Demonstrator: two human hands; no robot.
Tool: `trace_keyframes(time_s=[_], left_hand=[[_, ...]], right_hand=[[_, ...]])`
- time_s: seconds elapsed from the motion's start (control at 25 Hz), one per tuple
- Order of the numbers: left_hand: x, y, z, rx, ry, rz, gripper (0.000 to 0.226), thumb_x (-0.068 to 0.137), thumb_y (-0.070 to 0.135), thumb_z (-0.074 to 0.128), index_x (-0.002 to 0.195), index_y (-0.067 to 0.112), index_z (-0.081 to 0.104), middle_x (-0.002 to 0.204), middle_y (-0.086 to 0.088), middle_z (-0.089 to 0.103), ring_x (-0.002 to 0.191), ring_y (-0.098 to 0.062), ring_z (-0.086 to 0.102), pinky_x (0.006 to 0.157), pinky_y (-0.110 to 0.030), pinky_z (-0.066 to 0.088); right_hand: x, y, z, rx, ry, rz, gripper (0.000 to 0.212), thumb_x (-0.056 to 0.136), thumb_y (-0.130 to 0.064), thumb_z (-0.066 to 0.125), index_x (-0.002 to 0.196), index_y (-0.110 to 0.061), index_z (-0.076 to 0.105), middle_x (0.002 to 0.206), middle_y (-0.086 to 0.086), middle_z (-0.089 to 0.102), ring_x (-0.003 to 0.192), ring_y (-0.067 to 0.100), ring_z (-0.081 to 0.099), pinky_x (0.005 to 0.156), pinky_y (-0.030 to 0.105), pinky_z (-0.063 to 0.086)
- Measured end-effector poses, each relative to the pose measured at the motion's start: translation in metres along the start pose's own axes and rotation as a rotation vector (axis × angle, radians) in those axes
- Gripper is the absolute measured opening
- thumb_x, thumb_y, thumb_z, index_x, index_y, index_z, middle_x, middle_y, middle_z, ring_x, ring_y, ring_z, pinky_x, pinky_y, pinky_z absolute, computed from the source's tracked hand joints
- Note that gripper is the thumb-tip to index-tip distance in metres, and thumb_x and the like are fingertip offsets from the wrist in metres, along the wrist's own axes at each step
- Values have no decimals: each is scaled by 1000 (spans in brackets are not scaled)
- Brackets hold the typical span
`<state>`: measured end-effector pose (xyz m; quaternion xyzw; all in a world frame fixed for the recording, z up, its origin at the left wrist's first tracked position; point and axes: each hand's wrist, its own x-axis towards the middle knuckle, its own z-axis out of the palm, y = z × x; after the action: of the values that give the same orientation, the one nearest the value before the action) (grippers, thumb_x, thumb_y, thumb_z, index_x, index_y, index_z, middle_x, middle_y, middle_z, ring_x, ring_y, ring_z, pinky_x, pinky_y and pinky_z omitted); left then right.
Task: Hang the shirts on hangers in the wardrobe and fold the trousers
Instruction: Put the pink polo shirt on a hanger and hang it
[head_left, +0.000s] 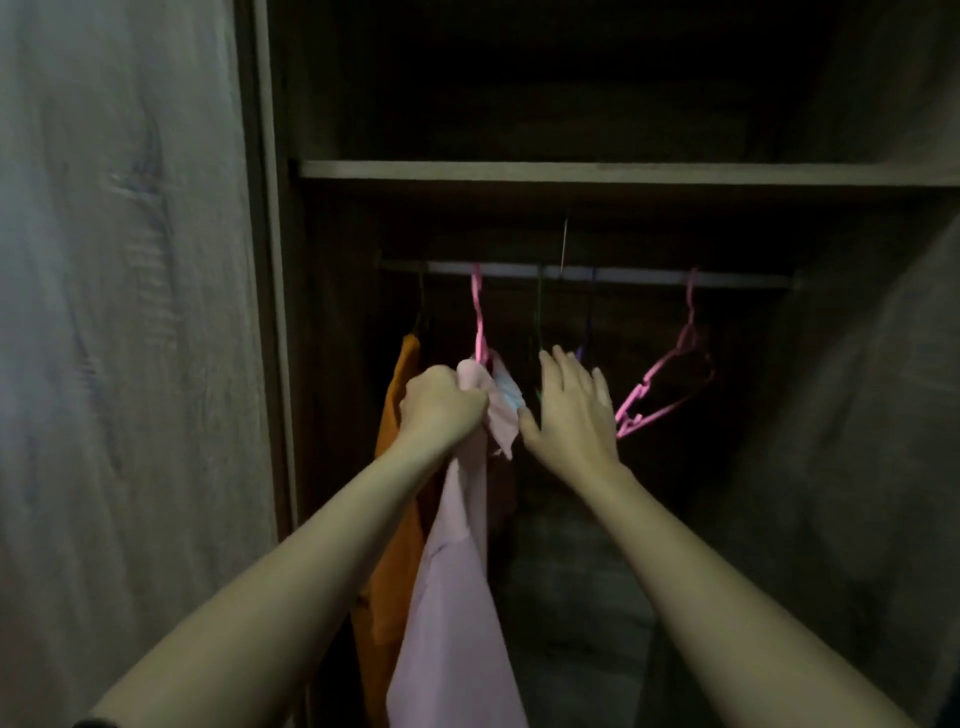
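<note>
A pale pink shirt (457, 597) hangs from a pink hanger (478, 317) hooked on the wardrobe rail (623, 274). My left hand (441, 402) grips the shirt's bunched collar just below the hanger's neck. My right hand (571, 410) is beside it, fingers spread and straight, its thumb near the collar's edge and holding nothing. An orange shirt (397, 467) hangs to the left, behind the pink one. An empty pink hanger (662, 387) hangs tilted at the right of the rail.
A shelf (571, 171) runs above the rail. The wardrobe's wooden side panel (130, 312) stands at the left, another wall at the right. Dark, thin hangers (587, 322) hang mid-rail behind my right hand. The wardrobe interior is dim.
</note>
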<state>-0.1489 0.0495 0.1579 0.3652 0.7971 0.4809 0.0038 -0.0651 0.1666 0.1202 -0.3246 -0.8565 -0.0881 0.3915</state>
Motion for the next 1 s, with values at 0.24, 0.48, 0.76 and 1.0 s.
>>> trace_keyframes(time_s=[0.24, 0.48, 0.76, 1.0], left_hand=[[85, 53, 26, 177, 133, 50, 23, 93, 20, 47, 105, 6, 60, 89, -8, 50, 85, -26, 55, 67, -28, 40], [113, 26, 73, 173, 207, -12, 15, 88, 16, 57, 96, 5, 62, 80, -6, 58, 73, -20, 59, 55, -28, 50], [108, 1, 85, 251, 153, -20, 20, 88, 18, 57, 107, 10, 58, 97, -11, 61, 96, -30, 63, 69, -33, 53], [86, 16, 46, 339, -35, -56, 34, 88, 27, 60, 112, 3, 57, 106, -16, 64, 96, -28, 65, 78, -32, 54]], right_hand=[[20, 32, 11, -132, -45, -138, 64, 96, -35, 36, 149, -8, 13, 157, 11, 15, 146, 23, 10, 113, 37, -6], [20, 40, 24, -131, -91, -148, 59, 96, -29, 30, 147, -3, 16, 155, 15, 20, 145, 26, 13, 115, 41, -6], [12, 42, 30, -191, -118, -116, 55, 80, -27, 48, 127, 1, 54, 130, 17, 57, 128, 30, 48, 109, 46, 16], [5, 22, 1, -164, -25, -142, 59, 96, -35, 33, 145, -3, 24, 153, 15, 26, 145, 27, 15, 114, 41, -5]])
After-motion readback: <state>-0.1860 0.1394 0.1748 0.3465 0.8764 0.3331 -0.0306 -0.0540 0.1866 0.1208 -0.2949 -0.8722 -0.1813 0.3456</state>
